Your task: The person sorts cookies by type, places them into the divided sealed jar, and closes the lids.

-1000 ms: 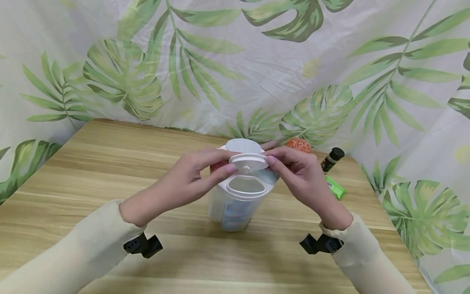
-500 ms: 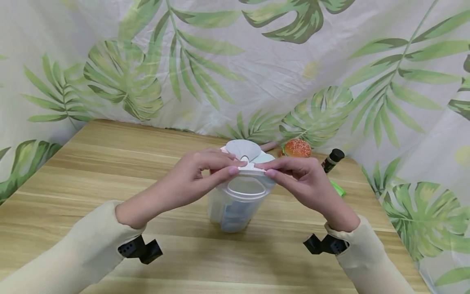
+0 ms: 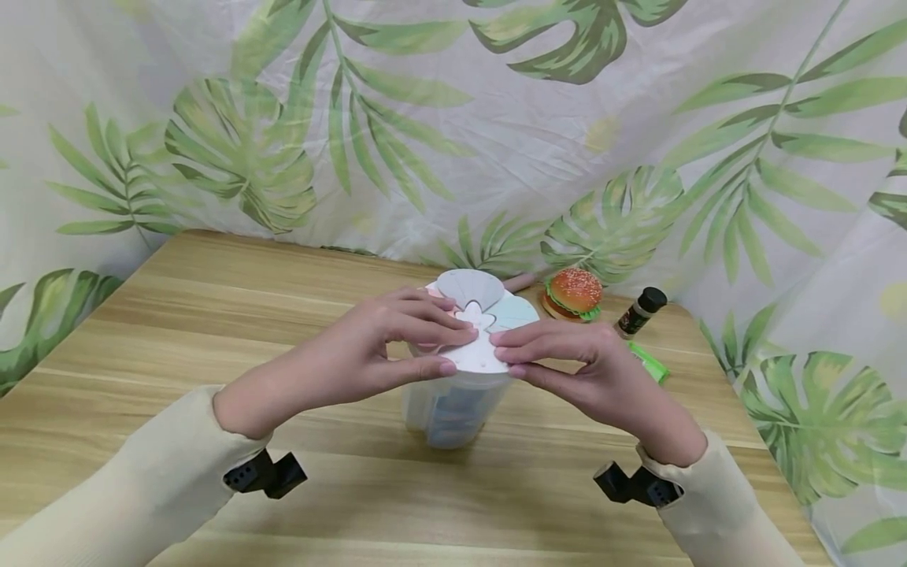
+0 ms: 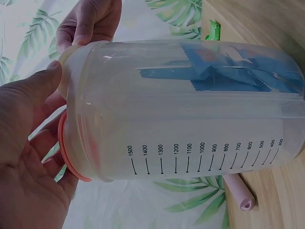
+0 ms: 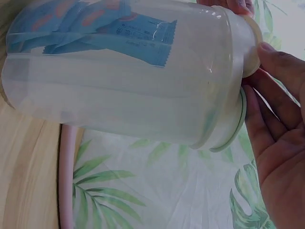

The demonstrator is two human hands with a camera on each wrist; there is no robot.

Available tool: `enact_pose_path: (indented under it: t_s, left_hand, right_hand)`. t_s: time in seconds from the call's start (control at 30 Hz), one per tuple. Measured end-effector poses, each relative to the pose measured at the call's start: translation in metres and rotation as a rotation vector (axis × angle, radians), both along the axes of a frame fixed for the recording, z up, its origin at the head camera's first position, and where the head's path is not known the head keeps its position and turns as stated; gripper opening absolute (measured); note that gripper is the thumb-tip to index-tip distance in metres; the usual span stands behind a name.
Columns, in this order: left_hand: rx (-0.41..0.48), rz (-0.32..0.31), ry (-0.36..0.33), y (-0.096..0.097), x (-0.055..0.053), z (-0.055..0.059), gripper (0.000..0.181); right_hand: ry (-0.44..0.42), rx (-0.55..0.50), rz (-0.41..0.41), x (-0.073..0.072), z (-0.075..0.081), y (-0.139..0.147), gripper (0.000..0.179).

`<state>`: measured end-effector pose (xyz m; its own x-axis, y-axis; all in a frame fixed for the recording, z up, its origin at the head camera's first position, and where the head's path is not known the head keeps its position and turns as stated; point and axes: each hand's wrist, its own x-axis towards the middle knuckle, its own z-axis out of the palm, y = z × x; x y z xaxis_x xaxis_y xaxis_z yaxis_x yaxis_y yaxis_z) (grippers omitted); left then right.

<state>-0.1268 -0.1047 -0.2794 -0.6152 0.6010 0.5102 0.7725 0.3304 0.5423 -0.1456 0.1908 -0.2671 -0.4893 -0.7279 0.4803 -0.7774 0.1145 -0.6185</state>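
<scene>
Because table [image 3: 340, 512] carries its weight, clear canister [image 4: 186, 109], upright near table's middle, apparently needs no side grip. Left hand [image 3: 368, 339], right hand [image 3: 584, 354]: fingers lightly bent, unclamped, pressing white flap [image 3: 478, 356] from opposite sides, thumbs at front edge, to my eye spreading pressure evenly.

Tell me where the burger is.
In the head view, the burger sits right of centre on the table, beyond the right hand and left of the black-capped bottle.

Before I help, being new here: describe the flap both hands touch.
On the wooden table stands a clear container with a flower-shaped lid. Between left hand and right hand lies the white flap, unlike the pink flap and mint flap beside it.
</scene>
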Motion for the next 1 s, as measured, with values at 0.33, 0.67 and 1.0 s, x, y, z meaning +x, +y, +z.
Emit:
enact_pose_path:
  t_s: [0.33,0.67,1.0]
  left_hand:
    - [-0.019,0.004,-0.009,0.0006,0.0001,0.0008,0.034]
    - [-0.052,0.013,-0.028,0.0001,0.0017,0.0049,0.035]
    - [-0.046,0.01,0.064,0.0004,0.0033,0.0021,0.032]
  right_hand:
    - [0.059,0.004,-0.019,0.0023,-0.0029,-0.0001,0.034]
    - [0.163,-0.012,0.002,0.0049,-0.0058,-0.0026,0.02]
    - [0.199,-0.013,-0.029,0.0094,-0.0095,-0.0023,0.033]
